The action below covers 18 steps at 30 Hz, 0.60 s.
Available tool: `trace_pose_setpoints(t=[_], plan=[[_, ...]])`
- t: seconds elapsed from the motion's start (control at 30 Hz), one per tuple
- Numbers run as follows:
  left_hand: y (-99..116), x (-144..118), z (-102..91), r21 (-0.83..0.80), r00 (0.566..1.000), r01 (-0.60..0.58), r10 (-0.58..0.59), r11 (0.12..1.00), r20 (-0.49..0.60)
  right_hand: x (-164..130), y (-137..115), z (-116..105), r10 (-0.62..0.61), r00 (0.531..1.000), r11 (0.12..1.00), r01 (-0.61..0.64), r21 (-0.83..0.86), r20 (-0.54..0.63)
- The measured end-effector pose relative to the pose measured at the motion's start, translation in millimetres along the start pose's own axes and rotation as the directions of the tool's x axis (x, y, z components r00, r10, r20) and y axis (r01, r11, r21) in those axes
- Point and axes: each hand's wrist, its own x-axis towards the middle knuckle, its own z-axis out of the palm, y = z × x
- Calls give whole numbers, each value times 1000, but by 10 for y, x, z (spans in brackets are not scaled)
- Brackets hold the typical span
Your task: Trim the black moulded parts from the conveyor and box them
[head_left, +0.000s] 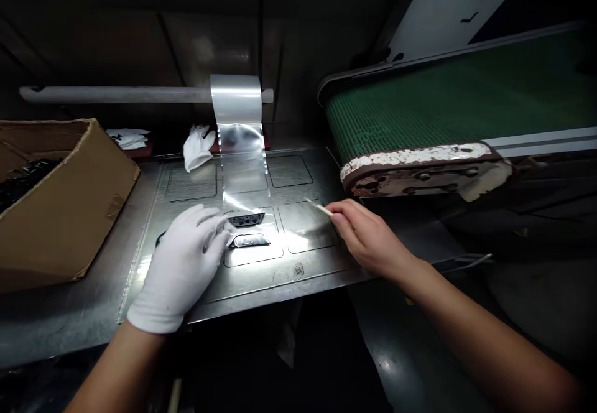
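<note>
My left hand point(184, 264), in a white glove, rests over the metal work surface with fingers slightly bent and thumb apart. Its fingertips are beside the left ends of two small black trapezoid parts; whether they touch cannot be told. The farther part point(247, 220) shows a recessed face, the nearer part point(250, 241) a shiny one. A bit of something dark shows at the left edge of the glove. My bare right hand point(366, 232) pinches a thin pale stick point(321, 208), its tip pointing left over the plate. Clear film point(243, 170) hangs down behind the parts.
The film comes off a roll point(236, 92) on a white bar point(116, 94). An open cardboard box point(69, 214) with dark pieces stands left. A white glove point(198, 147) lies at the back. A green conveyor belt point(457, 96) juts in at right. Outlined rectangles mark the metal plate point(261, 282).
</note>
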Motion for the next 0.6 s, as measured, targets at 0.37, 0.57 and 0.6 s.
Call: trace_pose_setpoints(t=[0.37,0.57,0.6], plan=[[-243,40,123,109,988,35,-51,993,147,900,-912,412,-326,837,843,467,-266,439],[-263,18,131,122,986,30,-50,992,158,778,-684,262,-332,829,820,489,-297,450],[-269,20,134,121,986,32,-51,992,159,687,-540,166,-313,842,817,475,-327,439]])
